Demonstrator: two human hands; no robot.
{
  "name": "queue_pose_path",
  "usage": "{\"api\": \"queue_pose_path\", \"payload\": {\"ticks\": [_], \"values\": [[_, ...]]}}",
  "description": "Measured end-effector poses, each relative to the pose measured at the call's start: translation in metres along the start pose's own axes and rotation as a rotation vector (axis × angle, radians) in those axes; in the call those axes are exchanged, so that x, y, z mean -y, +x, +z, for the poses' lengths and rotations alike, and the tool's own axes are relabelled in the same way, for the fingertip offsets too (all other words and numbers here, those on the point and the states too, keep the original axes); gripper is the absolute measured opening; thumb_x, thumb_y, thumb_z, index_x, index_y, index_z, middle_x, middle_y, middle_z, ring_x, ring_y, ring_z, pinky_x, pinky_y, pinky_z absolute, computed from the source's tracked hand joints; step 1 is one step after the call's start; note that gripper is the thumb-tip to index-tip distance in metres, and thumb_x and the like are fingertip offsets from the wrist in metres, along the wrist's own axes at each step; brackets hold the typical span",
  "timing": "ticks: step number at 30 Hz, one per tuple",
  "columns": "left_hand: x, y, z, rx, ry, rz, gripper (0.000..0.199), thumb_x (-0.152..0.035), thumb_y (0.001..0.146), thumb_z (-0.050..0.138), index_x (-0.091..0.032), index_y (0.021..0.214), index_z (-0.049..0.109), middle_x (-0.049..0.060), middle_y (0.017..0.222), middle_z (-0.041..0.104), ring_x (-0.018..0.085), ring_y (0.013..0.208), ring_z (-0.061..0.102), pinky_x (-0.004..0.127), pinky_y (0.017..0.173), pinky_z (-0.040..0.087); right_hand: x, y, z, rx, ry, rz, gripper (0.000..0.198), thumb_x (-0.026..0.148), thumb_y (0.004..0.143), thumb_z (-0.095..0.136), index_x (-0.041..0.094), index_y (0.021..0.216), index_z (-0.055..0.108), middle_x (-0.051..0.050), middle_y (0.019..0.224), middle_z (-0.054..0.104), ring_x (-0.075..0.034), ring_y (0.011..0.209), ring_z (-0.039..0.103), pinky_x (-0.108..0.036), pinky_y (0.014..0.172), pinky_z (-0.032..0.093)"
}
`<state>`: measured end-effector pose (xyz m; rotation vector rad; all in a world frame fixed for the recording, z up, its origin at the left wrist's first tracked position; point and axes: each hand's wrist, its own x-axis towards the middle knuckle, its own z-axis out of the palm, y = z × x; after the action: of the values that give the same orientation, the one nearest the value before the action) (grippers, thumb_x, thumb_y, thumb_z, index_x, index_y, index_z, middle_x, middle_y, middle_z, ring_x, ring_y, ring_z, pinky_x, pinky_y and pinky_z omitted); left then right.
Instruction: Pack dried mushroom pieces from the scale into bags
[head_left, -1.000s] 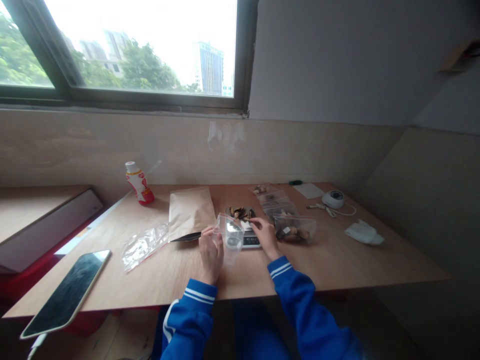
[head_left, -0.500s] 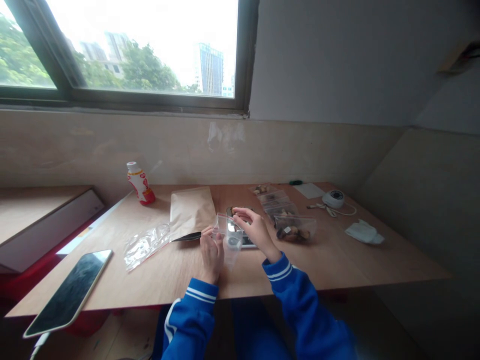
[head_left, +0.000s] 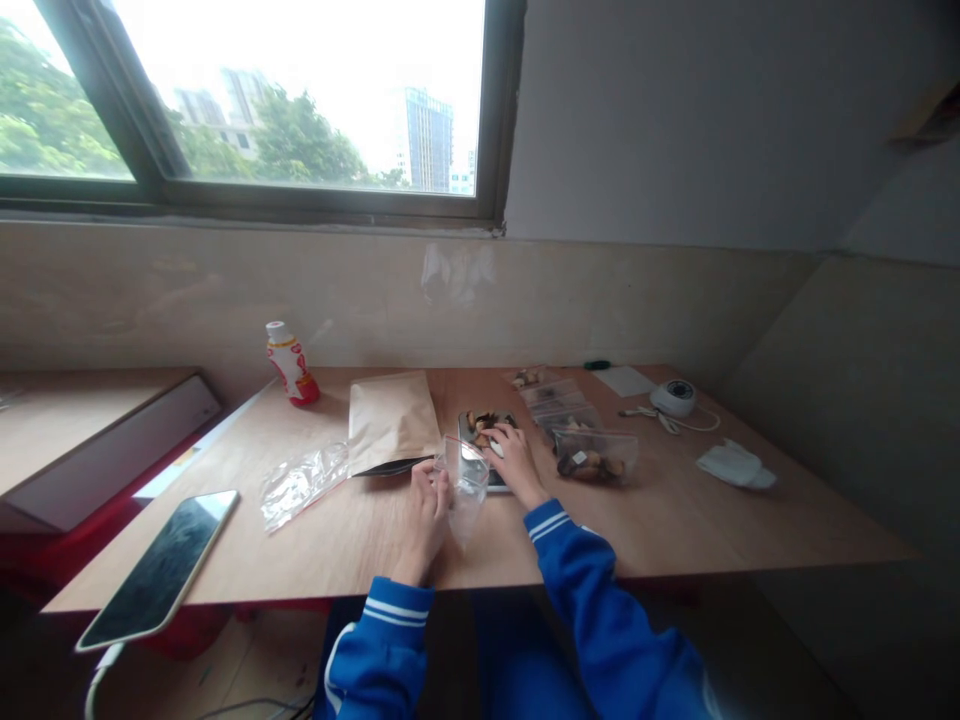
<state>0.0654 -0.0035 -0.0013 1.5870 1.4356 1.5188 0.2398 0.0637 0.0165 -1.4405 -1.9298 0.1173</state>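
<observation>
My left hand (head_left: pixel 426 505) holds a small clear zip bag (head_left: pixel 465 482) upright on the wooden table (head_left: pixel 675 520), its mouth facing up. My right hand (head_left: pixel 511 458) reaches over a small scale (head_left: pixel 487 450) just behind the bag; its fingertips rest among the brown dried pieces (head_left: pixel 484 424) piled on the scale's platform. Whether the fingers pinch a piece cannot be told. A brown paper pouch (head_left: pixel 391 420) lies left of the scale.
Filled clear bags (head_left: pixel 596 458) lie right of the scale, with more (head_left: pixel 555 398) behind them. Empty plastic bags (head_left: pixel 304 482) sit left, a phone (head_left: pixel 161 568) at the near left edge, a small red-and-white bottle (head_left: pixel 289 362) at the back, a white round device (head_left: pixel 673 396) and white cloth (head_left: pixel 733 466) right.
My right hand rose from the scale's front, passed over the bag's mouth, then reached back onto the pile on the scale. The camera shifted slightly left.
</observation>
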Motion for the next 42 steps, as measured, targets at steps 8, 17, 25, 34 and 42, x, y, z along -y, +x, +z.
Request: {"api": "queue_pose_path", "payload": {"ticks": [8, 17, 25, 34, 42], "values": [[0.005, 0.001, -0.006, -0.013, 0.079, 0.026, 0.026, -0.044, 0.091, 0.042, -0.022, 0.093, 0.055, 0.007, 0.099, 0.056, 0.024, 0.098, 0.051, 0.045, 0.093, 0.039, -0.001, 0.002, -0.017, -0.046, 0.076, -0.016, 0.018, 0.014, 0.084, 0.055, 0.02, 0.093, 0.07, -0.01, 0.106, 0.067, -0.025, 0.104, 0.058, -0.043, 0.092, 0.044], [-0.005, 0.001, -0.012, 0.038, -0.075, -0.057, 0.029, -0.048, 0.084, 0.053, -0.021, 0.086, 0.063, 0.006, 0.101, 0.057, 0.022, 0.097, 0.054, 0.034, 0.078, 0.047, 0.034, -0.004, -0.03, -0.122, 0.681, 0.272, 0.022, 0.033, 0.077, 0.06, 0.015, 0.087, 0.069, -0.007, 0.079, 0.072, -0.02, 0.072, 0.067, -0.031, 0.065, 0.054], [-0.006, -0.001, -0.014, 0.089, -0.331, -0.189, 0.03, -0.045, 0.078, 0.064, -0.019, 0.091, 0.061, 0.0, 0.081, 0.059, 0.012, 0.067, 0.055, 0.024, 0.062, 0.043, 0.048, -0.019, -0.026, 0.145, 0.645, 0.259, 0.017, 0.025, 0.076, 0.058, 0.016, 0.085, 0.07, -0.005, 0.075, 0.072, -0.02, 0.07, 0.067, -0.03, 0.064, 0.053], [-0.013, -0.002, -0.017, 0.114, -0.477, -0.235, 0.028, -0.044, 0.078, 0.063, -0.018, 0.084, 0.057, 0.0, 0.078, 0.059, 0.012, 0.068, 0.055, 0.023, 0.061, 0.042, 0.013, 0.005, -0.028, -0.152, 0.117, 0.167, 0.025, 0.018, 0.083, 0.049, 0.017, 0.098, 0.068, -0.011, 0.096, 0.064, -0.023, 0.092, 0.059, -0.037, 0.086, 0.047], [-0.015, -0.002, -0.017, 0.14, -0.494, -0.223, 0.023, -0.039, 0.079, 0.063, -0.018, 0.08, 0.058, -0.002, 0.075, 0.056, 0.01, 0.066, 0.048, 0.021, 0.063, 0.038, -0.017, 0.007, -0.008, 0.056, -0.164, 0.061, 0.031, 0.022, 0.083, 0.056, 0.017, 0.113, 0.063, -0.012, 0.104, 0.062, -0.026, 0.098, 0.053, -0.038, 0.089, 0.042]]}}
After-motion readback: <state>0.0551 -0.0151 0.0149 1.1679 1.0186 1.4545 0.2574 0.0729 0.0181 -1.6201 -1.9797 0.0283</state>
